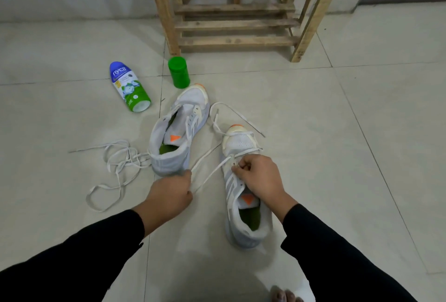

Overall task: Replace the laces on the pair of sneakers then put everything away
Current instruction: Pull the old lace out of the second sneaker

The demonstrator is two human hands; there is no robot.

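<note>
Left hand (169,195) and right hand (258,176) pinch a flat white lace (212,174) on the right grey mesh sneaker (231,190); overpulling risks unthreading it.

Left hand (170,196) pinches a white lace (210,173) pulled taut from the right-side sneaker (243,181), while the right hand (259,176) grips at its eyelets. The other sneaker (178,132) sits nearby, a loose lace (115,168) beside it.
</note>
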